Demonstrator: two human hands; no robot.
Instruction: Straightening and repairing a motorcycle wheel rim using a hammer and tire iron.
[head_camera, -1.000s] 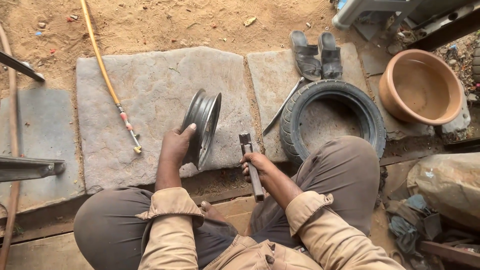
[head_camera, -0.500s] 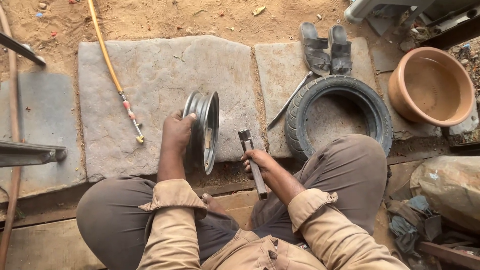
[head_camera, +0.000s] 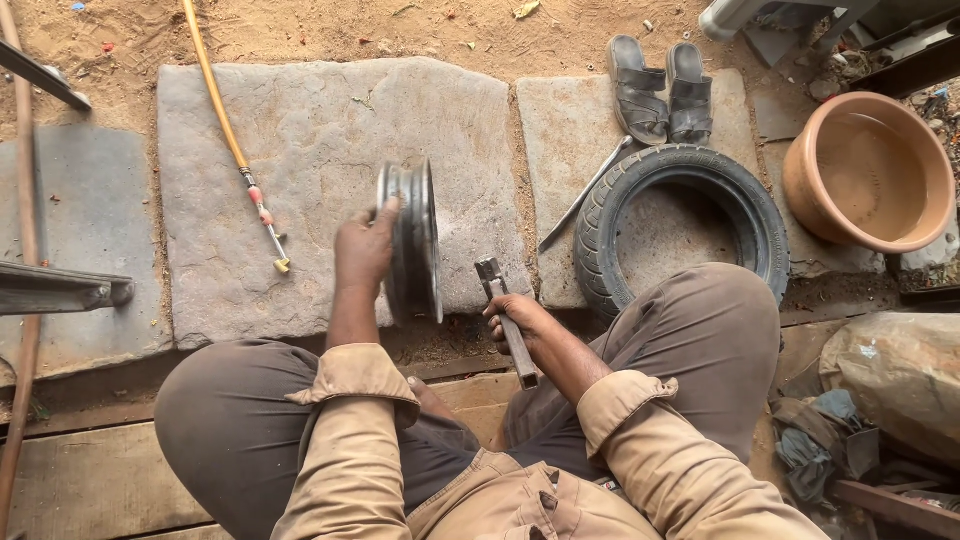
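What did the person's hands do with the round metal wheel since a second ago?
The left hand moved from the lower edge of the metal wheel rim up onto its top, and the rim now stands straighter on the stone slab instead of leaning. The right hand kept its grip on the hammer, low by the knee. The tyre, sandals and clay basin stayed put.

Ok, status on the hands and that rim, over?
Left hand steadies metal wheel rim, upright on edge on the stone slab. Right hand grips hammer. Tyre lies flat to the right, apart from the rim.
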